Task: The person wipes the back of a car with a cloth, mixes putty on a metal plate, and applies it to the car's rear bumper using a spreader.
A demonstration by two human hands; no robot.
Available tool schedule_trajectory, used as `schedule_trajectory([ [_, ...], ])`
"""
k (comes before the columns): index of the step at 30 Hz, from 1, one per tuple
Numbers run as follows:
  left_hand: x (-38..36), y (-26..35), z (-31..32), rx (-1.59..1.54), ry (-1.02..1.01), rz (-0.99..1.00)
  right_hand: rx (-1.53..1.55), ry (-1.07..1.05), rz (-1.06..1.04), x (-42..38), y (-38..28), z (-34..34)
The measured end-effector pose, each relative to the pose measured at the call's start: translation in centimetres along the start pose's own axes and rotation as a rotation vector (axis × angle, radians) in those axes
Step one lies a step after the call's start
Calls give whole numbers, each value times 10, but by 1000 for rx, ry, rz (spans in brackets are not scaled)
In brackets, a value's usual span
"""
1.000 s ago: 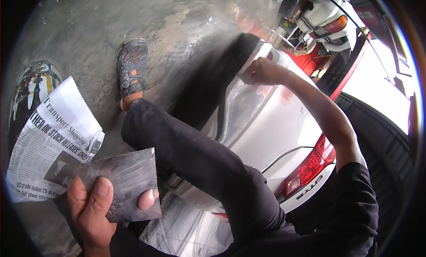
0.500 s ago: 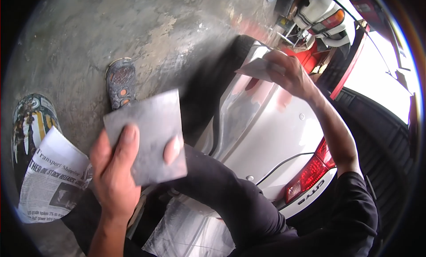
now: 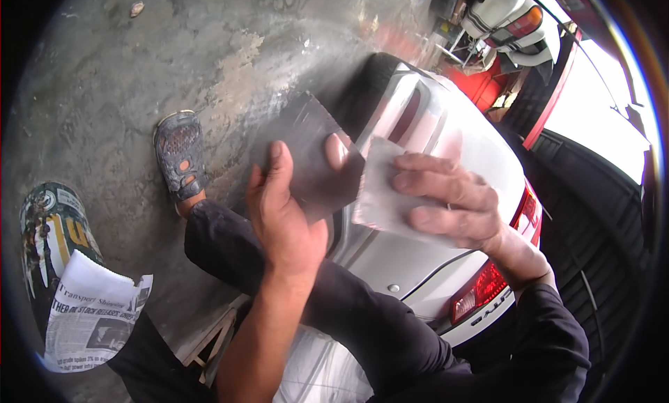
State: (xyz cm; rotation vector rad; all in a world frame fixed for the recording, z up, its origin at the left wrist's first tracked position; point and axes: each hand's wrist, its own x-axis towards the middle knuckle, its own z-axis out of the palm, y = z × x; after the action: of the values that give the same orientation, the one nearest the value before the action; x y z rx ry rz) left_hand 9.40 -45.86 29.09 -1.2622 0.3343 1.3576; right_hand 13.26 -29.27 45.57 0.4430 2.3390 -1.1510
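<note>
My left hand [image 3: 289, 215] grips a dark flat square plate [image 3: 306, 152], thumb on its face, with a small pinkish lump of paste [image 3: 337, 152] near its edge. Close on the right, my right hand [image 3: 449, 201] is closed on a thin pale grey spreader [image 3: 383, 187], fingers spread across its face. The edges of the plate and spreader meet or nearly meet. Below and behind them lies the silver car body [image 3: 474, 138], with pinkish smeared patches [image 3: 411, 117] near the wheel end.
A red tail light [image 3: 479, 291] is at the lower right. Folded newspaper [image 3: 94, 312] rests by a paint-stained can [image 3: 52, 215] at the left. A shoe [image 3: 181, 152] stands on the concrete floor [image 3: 139, 75]. A red container [image 3: 477, 86] and another white vehicle [image 3: 509, 20] are behind.
My right hand has come down and left from the car panel with the spreader, to the plate. My left hand has moved right and tilted the plate.
</note>
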Motion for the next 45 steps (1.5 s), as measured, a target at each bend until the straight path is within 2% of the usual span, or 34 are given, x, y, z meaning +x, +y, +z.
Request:
schedule_trajectory([
  [5, -4, -8, 9, -68, 2, 10, -214, -148, 17, -15, 11, -11],
  [7, -7, -9, 14, -14, 36, 57, -315, -247, 145, -16, 10, -24],
  [8, -4, -9, 5, -69, -92, 24, -384, -301, 162, -22, 17, -33],
  [9, -2, -5, 3, -70, -93, 26, -446, -333, 189, -26, 22, -37],
  [11, -2, 4, 6, 120, -158, 122, -555, -365, 290, -37, 38, -42],
  [13, -3, 13, 9, 169, -111, 161, -611, -410, 400, -41, 55, -53],
  [17, 2, 26, -5, 179, -51, 139, -855, -643, 373, -59, 103, -71],
  [18, 3, 28, -8, 175, -45, 138, -857, -644, 368, -56, 112, -70],
  [20, 2, 32, -16, 170, -34, 133, -808, -816, 363, -48, 124, -64],
  [22, 1, 37, -23, 157, -122, 137, -820, -844, 317, -67, 152, -55],
  [24, 1, 40, -28, 172, -71, 149, -835, -867, 260, -67, 162, -48],
  [26, 2, 42, -32, 185, -18, 158, -782, -898, 488, -57, 162, -42],
  [27, 1, 44, -33, 186, 22, 149, -779, -902, 486, -70, 176, -44],
  [28, 1, 46, -34, 187, 61, 140, -896, -940, 201, -94, 201, -48],
  [30, 3, 46, -42, 213, 31, 139, -1000, -962, -93, -101, 210, -47],
  [32, 4, 46, -41, 239, -3, 138, -582, -836, 385, -85, 196, -39],
  [36, 4, 46, -37, 248, 27, 136, -500, -888, 336, -94, 199, -38],
  [38, 4, 48, -38, 245, 15, 136, -597, -785, 433, -102, 194, -35],
  [39, 3, 51, -38, 214, -31, 114, -614, -784, 415, -105, 193, -35],
  [40, 3, 53, -38, 184, -79, 93, -639, -823, 344, -102, 187, -32],
  [43, 4, 53, -42, 179, -39, 95, -691, -936, 105, -91, 169, -25],
  [45, 3, 54, -39, 191, -30, 113, -727, -967, 29, -91, 159, -23],
])
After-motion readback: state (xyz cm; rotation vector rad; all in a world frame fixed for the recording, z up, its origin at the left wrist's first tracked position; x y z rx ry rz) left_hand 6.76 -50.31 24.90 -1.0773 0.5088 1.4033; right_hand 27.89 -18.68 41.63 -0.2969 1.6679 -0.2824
